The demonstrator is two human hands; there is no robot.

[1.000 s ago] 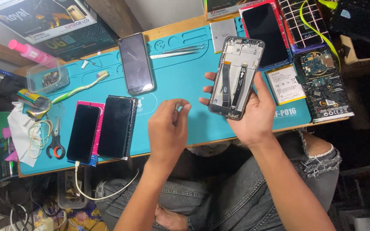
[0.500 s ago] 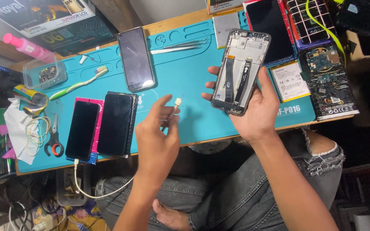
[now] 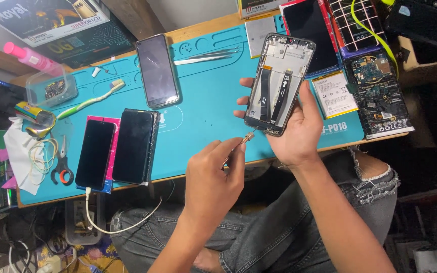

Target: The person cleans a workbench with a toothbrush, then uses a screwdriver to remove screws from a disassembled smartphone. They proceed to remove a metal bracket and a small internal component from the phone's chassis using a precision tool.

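- Right hand (image 3: 299, 132) holds open phone (image 3: 279, 83) tilted above teal mat (image 3: 208, 106), fingers wrapped round its edges.
- Phone: back cover off, silver-grey frame, two black flex strips down the middle w/ orange connector ends, camera hole at top.
- Left hand (image 3: 213, 174) pinches small tool (image 3: 248, 137), fingers closed on it; tip touches phone's bottom edge.
- On mat nearby: tweezers (image 3: 206, 55), dark phone (image 3: 157, 71), battery (image 3: 334, 94).

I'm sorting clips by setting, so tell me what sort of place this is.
Most likely a phone repair bench. The right hand holds an opened phone frame with bare ribbon cables, the left hand brings a small tool to it, and tweezers and a loose circuit board lie around the teal work mat.
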